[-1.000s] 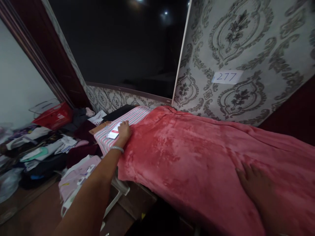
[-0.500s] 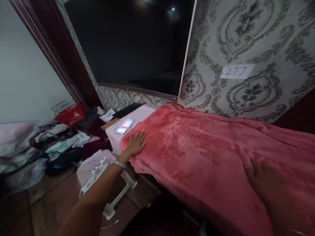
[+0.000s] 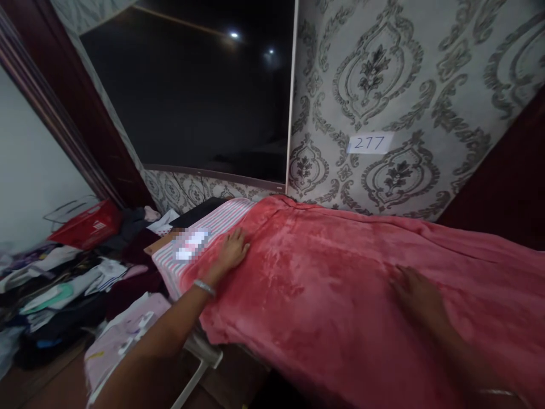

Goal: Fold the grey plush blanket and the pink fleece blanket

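Observation:
A plush pink blanket lies spread over a raised surface that runs from centre to right. My left hand rests flat on its left end, fingers stretched out, a metal bangle on the wrist. Just left of that hand a striped cloth shows from under the blanket, with a small blurred white item on it. My right hand lies flat and open on the blanket further right, palm down.
A heap of clothes and a red basket fill the floor at the left. Pale pink fabric lies by the surface's near corner. A patterned wall with a "277" label and a dark panel stand behind.
My left hand left the white item on the striped cloth and came to lie flat on the blanket's left end. My right hand slid a little away from me. The view shifted.

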`<state>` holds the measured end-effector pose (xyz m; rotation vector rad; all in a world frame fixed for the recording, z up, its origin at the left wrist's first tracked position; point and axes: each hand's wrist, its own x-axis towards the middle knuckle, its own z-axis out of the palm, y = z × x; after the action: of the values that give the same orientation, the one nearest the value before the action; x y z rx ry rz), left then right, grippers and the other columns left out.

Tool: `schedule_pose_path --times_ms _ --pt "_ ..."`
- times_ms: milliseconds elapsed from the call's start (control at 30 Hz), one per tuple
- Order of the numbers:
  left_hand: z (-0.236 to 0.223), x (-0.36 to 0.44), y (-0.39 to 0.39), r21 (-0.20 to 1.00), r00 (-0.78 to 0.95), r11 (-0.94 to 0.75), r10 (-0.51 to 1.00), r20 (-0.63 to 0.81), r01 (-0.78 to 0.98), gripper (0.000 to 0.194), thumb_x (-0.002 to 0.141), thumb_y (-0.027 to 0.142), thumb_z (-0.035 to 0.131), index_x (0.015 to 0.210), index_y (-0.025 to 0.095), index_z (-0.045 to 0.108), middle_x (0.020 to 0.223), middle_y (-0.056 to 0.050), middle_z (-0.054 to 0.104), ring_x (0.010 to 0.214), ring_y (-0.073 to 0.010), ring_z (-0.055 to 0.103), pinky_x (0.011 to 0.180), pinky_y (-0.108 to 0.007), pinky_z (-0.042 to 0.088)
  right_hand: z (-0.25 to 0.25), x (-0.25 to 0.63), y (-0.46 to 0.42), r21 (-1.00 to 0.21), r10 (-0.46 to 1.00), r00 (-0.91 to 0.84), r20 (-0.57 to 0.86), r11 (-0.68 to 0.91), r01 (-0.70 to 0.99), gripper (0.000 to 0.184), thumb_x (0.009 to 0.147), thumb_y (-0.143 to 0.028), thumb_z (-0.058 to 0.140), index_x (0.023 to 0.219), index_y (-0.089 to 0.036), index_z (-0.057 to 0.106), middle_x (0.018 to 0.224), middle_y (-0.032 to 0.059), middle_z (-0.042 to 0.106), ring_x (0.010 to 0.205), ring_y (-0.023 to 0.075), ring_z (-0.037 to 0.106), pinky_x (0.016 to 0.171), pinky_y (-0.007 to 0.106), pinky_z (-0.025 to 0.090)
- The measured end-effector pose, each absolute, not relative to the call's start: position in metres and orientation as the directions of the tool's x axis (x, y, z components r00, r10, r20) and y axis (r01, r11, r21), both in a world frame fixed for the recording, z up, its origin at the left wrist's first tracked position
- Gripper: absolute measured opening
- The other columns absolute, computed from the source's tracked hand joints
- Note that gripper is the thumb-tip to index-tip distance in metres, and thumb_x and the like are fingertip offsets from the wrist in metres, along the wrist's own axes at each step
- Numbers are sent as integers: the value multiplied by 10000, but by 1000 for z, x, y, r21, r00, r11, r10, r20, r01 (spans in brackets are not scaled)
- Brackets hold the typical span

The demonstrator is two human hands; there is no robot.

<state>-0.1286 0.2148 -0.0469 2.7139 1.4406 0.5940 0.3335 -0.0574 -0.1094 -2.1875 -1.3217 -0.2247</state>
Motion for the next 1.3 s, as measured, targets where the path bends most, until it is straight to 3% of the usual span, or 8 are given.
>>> schedule_pose_path --times_ms 133,267,500,667,733,900,1067,1300 --pt "-36 -66 291 288 435 -511 852 290 810 551 985 305 445 1506 125 447 1609 -199 417 1475 -285 431 1194 -450 366 -89 319 10 -494 763 474 439 -236 837 533 866 -410 461 1269 -114 646 1341 192 654 1310 331 565 1140 509 426" --pt "-35 -24 354 330 344 -414 905 250 849 483 998 288 395 1397 59 542 1457 -250 569 1347 -291 572 1110 -404 448 -95 310 56 -582 813 464 350 -199 788 545 906 -386 404 1308 -104 639 1231 168 712 1140 281 664 1020 447 517" --pt "-42 13 434 351 192 -258 958 213 900 455 1026 355 356 1343 116 577 1363 -207 651 1248 -275 639 1022 -400 492 -118 310 65 -529 838 453 306 -246 812 535 956 -438 365 1265 -138 680 1234 158 700 1118 287 667 958 435 533" --pt "-36 30 463 337 105 -179 968 226 924 345 915 332 543 1163 134 676 1135 -212 736 1105 -361 684 913 -471 529 -116 309 66 -526 838 469 279 -275 805 522 956 -431 350 1244 -167 695 1195 146 703 1046 287 682 896 438 546" --pt "-32 31 460 328 107 -204 951 290 922 285 913 287 511 1080 146 693 1091 -213 731 1104 -375 669 919 -500 517 -114 307 66 -520 836 477 273 -289 804 531 953 -437 344 1247 -169 696 1197 146 699 1046 293 680 877 444 550" --pt "-30 25 418 268 324 -482 822 468 834 227 890 229 474 995 179 669 1161 -158 672 1143 -293 600 1026 -448 478 -113 306 65 -509 831 483 276 -299 807 520 951 -433 344 1239 -191 703 1206 137 695 1040 286 681 863 428 556" --pt "-40 21 369 212 761 -859 511 400 466 89 763 223 573 833 214 627 1169 -92 625 1094 -247 585 956 -389 521 -114 308 65 -506 837 477 267 -300 809 544 957 -453 316 1251 -195 694 1218 134 697 1066 288 684 851 415 562" --pt "-51 37 354 -32 819 -870 450 357 492 192 938 297 524 915 182 676 1056 -138 608 999 -266 580 902 -421 505 -122 312 64 -518 834 482 268 -297 802 546 946 -479 332 1244 -198 692 1253 129 699 1129 305 666 915 455 547"
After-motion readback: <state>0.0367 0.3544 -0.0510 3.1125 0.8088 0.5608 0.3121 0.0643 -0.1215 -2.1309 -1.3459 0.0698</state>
